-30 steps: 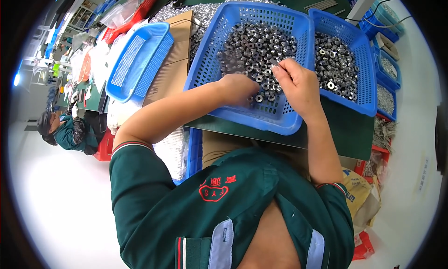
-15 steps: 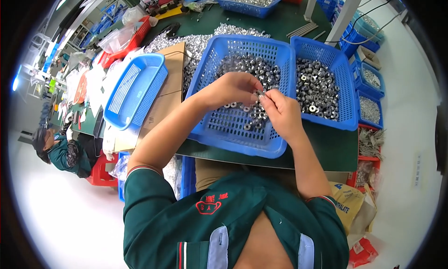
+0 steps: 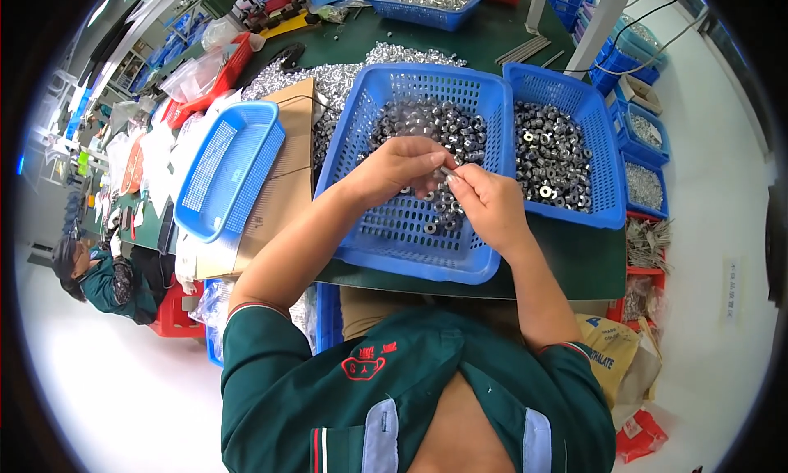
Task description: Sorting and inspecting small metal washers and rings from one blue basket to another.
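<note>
While the right hand (image 3: 495, 204) is finger-pinching a slim grey metal piece (image 3: 447, 171) above a blue perforated plastic basket (image 3: 410, 266), the left hand (image 3: 399, 171), fingers half-curled, hold unclear, should be steadying from nine o'clock.

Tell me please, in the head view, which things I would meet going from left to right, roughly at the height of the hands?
Seated co-worker → light blue tray → left hand → right hand → right blue basket with metal rings → thin rods
</note>
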A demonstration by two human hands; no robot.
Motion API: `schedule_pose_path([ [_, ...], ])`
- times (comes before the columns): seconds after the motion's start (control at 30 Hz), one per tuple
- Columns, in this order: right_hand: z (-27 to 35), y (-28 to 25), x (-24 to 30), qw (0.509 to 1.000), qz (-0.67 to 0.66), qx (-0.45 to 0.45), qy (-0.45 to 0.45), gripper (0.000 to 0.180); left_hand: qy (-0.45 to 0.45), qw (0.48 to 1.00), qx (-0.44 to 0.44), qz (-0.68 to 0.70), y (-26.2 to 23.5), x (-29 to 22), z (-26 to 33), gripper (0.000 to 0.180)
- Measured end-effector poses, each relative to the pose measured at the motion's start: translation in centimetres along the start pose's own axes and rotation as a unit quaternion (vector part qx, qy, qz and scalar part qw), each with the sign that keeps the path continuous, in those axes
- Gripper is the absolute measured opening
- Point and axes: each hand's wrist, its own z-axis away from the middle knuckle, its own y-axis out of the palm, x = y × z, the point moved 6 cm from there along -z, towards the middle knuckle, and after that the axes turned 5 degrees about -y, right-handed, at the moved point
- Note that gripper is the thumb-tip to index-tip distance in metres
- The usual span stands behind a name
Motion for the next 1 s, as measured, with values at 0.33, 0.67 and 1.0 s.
schedule_pose_path([
  [0.33, -0.1, 0.3, 0.2, 0.998, 0.051, 0.010, -0.018, 0.017, -0.024, 0.990, -0.040, 0.134, -0.7, 0.6, 0.3, 0.018],
  [0.67, 0.2, 0.4, 0.7, 0.992, 0.099, 0.000, -0.078, 0.017, -0.035, 0.994, -0.043, 0.097, -0.5, 0.8, 0.6, 0.020],
  [1.0, 0.1, 0.5, 0.4, 0.994, 0.104, 0.017, -0.037, 0.023, -0.014, 0.995, -0.043, 0.094, -0.3, 0.6, 0.2, 0.020],
])
